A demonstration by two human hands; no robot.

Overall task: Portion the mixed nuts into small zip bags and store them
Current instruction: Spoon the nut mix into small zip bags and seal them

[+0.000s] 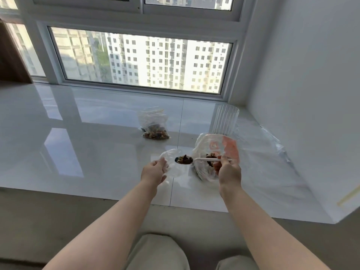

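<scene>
- Spooning nuts: right hand (228, 169) grips loaded spoon (194, 160); left hand (153, 172) pinches small bag (171, 162) open.
- Next, likely: tip spoon inside the bag mouth.

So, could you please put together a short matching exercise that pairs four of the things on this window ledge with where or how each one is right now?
Things:
1. white spoon
2. empty small zip bag
3. filled zip bag
4. ribbed clear cup

Places or states:
A. stands upright at the far right, behind the big nut bag
B. lies apart on the ledge, nearer the window
C. held open by the left hand
D. loaded with nuts, gripped by the right hand

Pairs: 1-D, 2-C, 3-B, 4-A
</scene>
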